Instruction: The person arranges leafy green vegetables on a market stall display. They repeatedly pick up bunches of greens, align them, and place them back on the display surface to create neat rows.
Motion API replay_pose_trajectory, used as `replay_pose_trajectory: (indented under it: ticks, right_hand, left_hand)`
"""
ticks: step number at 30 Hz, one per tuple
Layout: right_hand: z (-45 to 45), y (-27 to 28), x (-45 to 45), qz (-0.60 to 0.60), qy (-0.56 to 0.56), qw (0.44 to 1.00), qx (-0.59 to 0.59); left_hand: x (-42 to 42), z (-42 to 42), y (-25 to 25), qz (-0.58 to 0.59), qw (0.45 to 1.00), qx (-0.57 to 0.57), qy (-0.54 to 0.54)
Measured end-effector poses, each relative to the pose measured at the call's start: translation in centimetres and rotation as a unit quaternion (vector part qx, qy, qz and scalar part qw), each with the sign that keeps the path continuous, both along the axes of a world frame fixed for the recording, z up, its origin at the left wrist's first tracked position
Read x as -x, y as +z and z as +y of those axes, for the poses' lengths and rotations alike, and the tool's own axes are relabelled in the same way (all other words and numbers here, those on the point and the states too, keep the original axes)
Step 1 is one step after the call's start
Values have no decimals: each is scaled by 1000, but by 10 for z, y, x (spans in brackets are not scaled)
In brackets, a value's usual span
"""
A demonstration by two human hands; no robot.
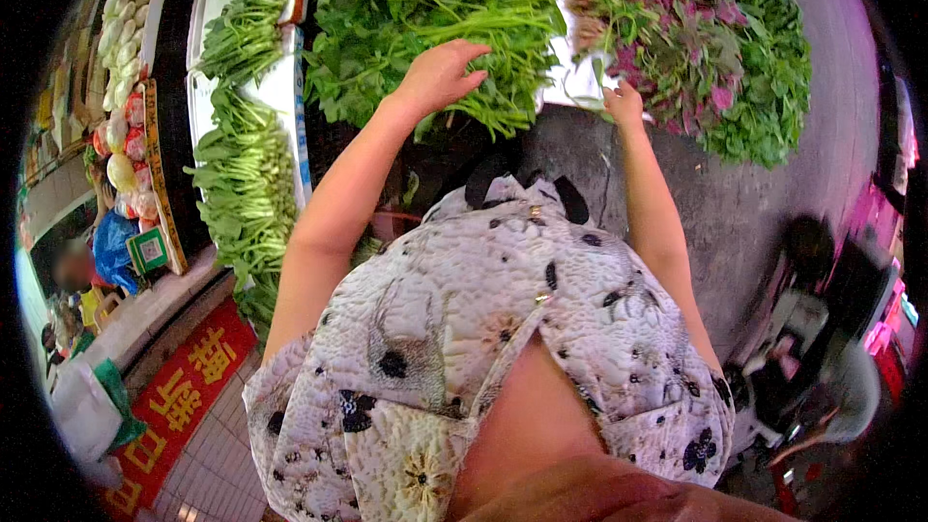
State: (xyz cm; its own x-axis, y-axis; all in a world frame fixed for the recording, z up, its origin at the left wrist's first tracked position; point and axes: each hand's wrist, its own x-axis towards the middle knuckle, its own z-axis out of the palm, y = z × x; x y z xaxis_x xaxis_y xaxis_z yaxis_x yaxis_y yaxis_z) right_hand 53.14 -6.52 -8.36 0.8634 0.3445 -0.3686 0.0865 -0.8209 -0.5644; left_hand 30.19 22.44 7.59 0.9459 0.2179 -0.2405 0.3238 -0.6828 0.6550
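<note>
My left hand reaches over a large heap of leafy greens with long stems. Its thumb and fingers are apart, with nothing visible between them. My right hand is at the front edge of a white sheet, beside a pile of red-and-green amaranth. A loose green leaf with a thin stem lies right at its fingertips. Whether those fingers pinch the stem is too small to tell.
Bundled greens lie on white foam boxes at left. Beyond are pale gourd-like vegetables and bagged produce. More leafy greens border the amaranth. A person is at far left; a chair-like object stands at lower right.
</note>
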Motion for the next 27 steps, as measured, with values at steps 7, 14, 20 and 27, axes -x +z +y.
replay_pose_trajectory:
  ticks: [7, 14, 20, 27]
  right_hand:
    - [38, -26, -24, 156, -240, 953, -98]
    - [95, 149, -1, 173, -223, 860, -424]
    - [168, 168, 50, 30, 150, 971, -185]
    - [204, 135, -11, -283, 260, 922, -51]
  left_hand:
    - [-85, 114, -25, -63, 961, -266, -35]
    - [-66, 152, -90, 111, 931, -347, 32]
    - [-26, 145, -134, -66, 969, -224, 80]
    - [18, 172, -61, -125, 982, 6, 145]
